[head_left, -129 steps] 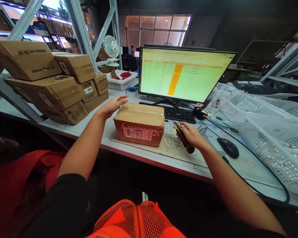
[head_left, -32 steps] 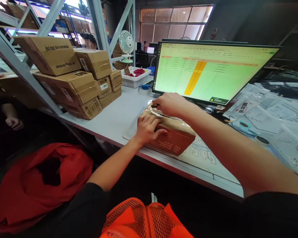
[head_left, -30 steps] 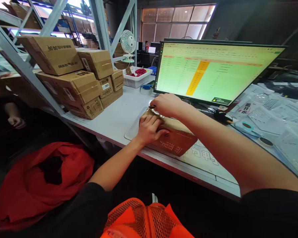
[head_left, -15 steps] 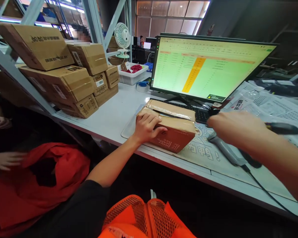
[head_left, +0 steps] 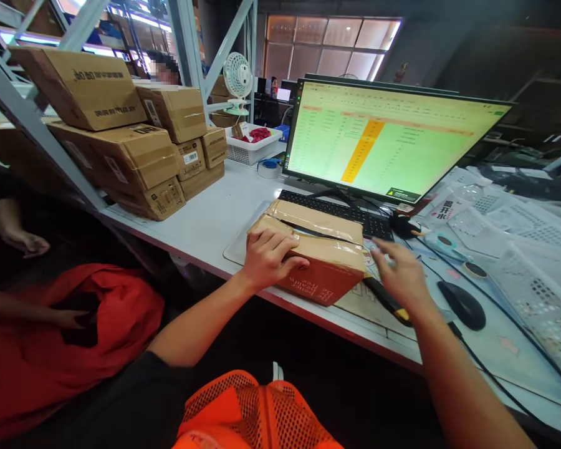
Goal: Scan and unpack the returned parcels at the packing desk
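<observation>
A taped cardboard box (head_left: 320,277) with a red-brown front sits at the desk's front edge, and a dark slit runs along its top. My left hand (head_left: 271,259) grips its left end, fingers over the top edge and thumb against the front. Just off the box's right end is my right hand (head_left: 399,271), fingers apart and nothing in them. Below that hand a black and yellow knife handle (head_left: 388,302) lies on the desk mat; its blade end is hidden by the box.
Behind the box stand a keyboard (head_left: 374,223) and a monitor (head_left: 383,143). A black mouse (head_left: 462,305), a tape roll (head_left: 474,269) and a white basket (head_left: 537,299) lie right. Stacked cartons (head_left: 121,153) fill the left. Beside me, another person's hands are at a red bag (head_left: 126,318).
My right hand has come left and down to the box's right end; the black-handled knife it held now lies on the desk. My left hand stays on the box, which has shifted slightly nearer.
</observation>
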`<state>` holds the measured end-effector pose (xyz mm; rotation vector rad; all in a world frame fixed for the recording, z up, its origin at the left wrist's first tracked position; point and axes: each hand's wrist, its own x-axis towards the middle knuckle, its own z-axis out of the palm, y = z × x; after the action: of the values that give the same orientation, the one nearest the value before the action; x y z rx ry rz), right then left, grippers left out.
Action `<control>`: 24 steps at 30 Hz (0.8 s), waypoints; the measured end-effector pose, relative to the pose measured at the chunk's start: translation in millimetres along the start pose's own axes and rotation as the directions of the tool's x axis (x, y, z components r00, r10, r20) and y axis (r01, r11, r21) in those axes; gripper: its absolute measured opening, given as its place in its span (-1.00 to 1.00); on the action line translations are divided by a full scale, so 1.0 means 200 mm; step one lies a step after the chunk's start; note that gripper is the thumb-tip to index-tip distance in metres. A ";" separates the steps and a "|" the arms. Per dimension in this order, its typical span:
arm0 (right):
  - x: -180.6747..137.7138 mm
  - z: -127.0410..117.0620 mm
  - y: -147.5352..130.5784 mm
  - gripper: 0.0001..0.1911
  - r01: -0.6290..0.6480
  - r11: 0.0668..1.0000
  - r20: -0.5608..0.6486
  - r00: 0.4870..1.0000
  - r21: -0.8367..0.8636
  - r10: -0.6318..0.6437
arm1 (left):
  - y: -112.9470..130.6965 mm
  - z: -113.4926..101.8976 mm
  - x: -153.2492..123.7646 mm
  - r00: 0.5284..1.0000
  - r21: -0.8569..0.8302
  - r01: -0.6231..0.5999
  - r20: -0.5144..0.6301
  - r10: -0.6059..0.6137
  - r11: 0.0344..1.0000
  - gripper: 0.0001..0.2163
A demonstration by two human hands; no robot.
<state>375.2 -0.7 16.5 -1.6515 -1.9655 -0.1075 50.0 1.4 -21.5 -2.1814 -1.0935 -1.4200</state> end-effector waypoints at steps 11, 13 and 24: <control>0.48 -0.05 -0.63 -0.40 0.396 0.913 0.455 0.833 -0.096 -0.314 | 0.02 -0.02 0.03 0.990 0.007 -0.075 -0.116 0.076 0.997 -0.68; 0.53 -0.09 -0.63 -0.50 0.378 0.903 0.417 0.868 -0.203 -0.269 | 0.02 -0.02 0.02 0.991 0.003 -0.079 -0.108 0.079 0.997 -0.68; 0.82 0.08 -0.46 -0.37 -0.025 0.974 0.555 0.819 -0.225 0.149 | -0.02 -0.22 0.24 0.910 -0.091 -0.035 0.408 0.069 0.995 -0.77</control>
<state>270.5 128.0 105.2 -2.0895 -2.3674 0.2593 29.5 -2.6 39.5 -2.6262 -1.1110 -1.0195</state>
